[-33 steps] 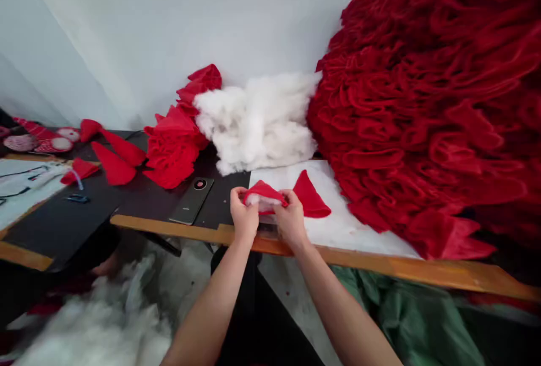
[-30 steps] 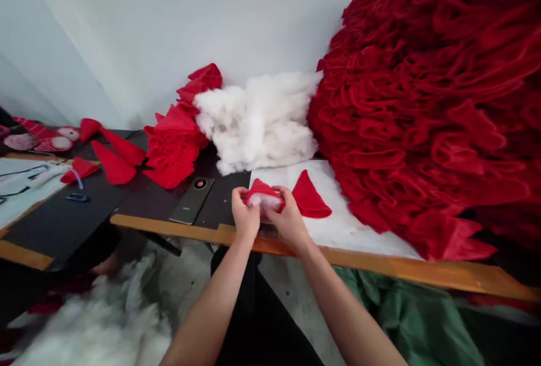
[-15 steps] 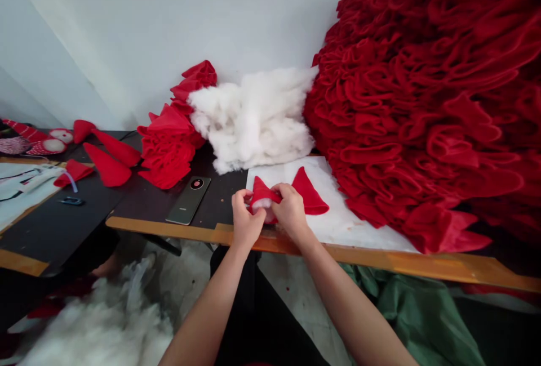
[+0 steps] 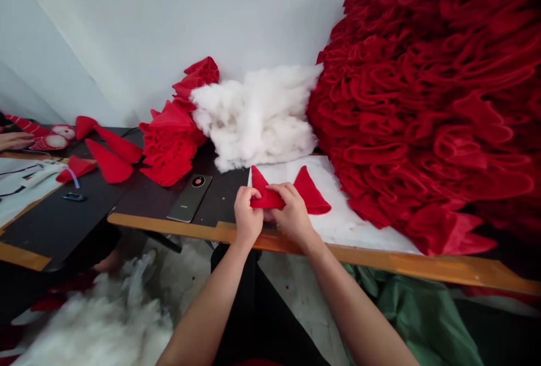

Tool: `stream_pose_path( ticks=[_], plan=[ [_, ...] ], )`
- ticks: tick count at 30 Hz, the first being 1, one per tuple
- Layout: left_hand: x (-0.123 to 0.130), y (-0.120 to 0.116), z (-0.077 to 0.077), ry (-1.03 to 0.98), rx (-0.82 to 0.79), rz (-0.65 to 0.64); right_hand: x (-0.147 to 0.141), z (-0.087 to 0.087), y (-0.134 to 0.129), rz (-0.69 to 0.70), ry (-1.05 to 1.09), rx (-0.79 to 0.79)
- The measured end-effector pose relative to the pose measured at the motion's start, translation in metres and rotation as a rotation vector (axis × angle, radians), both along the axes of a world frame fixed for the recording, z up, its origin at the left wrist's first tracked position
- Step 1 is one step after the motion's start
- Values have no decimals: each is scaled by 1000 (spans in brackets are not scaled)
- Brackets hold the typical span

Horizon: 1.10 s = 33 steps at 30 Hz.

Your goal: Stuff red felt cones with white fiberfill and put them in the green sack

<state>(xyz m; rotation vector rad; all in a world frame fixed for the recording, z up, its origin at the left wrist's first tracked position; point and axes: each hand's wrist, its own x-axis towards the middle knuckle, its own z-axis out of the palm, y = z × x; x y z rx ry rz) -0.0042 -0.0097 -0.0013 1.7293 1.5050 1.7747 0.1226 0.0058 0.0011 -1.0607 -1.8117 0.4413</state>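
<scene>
Between my hands is a red felt cone (image 4: 262, 190), its tip pointing away from me and its wide end towards the table's front edge. My left hand (image 4: 247, 213) is closed on the left side of that wide end, the thumb over the felt. On the other side my right hand (image 4: 291, 209) grips the rim, fingers curled over it. The inside of the cone is hidden from here. A second red cone (image 4: 311, 192) lies flat on the white sheet (image 4: 338, 221), just beyond my right hand. Behind them sits a heap of white stuffing (image 4: 257, 118).
A tall stack of red felt pieces (image 4: 422, 118) rises on the right. To the left lie a phone (image 4: 190, 198), a smaller red felt pile (image 4: 169, 143) and several stuffed cones (image 4: 109, 160). Another person's hand (image 4: 16, 141) shows at far left. More stuffing (image 4: 101, 321) is below the table.
The cone's wide end, where white stuffing showed, now shows a straight red edge between my hands. Another person's hand has come into view at the far left.
</scene>
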Motion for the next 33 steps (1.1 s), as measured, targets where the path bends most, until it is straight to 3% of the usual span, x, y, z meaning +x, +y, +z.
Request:
stream_pose_path(
  ticks=[4, 7, 12, 15, 18, 21, 23, 25, 29, 33],
  plan=[
    [2, -12, 1, 32, 44, -70, -1, -2, 3, -122, 85, 42],
    [-3, -19, -1, -46, 6, -104, 2, 1, 0, -107, 165, 52],
    [-6, -14, 0, 9, 20, -63, -3, 2, -8, -53, 186, 41],
    [-2, -11, 4, 92, 103, 11, -11, 1, -11, -144, 196, -58],
    [0, -10, 5, 81, 89, 74, -12, 2, -10, -213, 227, -169],
    [-3, -7, 4, -22, 16, 104, -6, 7, -9, -41, 267, -235],
    [-5, -3, 3, -130, -44, 116, -1, 9, -10, 140, 335, -335],
    [-5, 0, 1, -244, -104, 114, 2, 8, -10, 226, 431, -446],
    [-2, -5, 0, -412, -228, -2, 1, 2, -7, 77, 585, -485],
    [-7, -18, -1, -543, -260, -312, 2, 0, -4, 31, 599, -486]
  ],
)
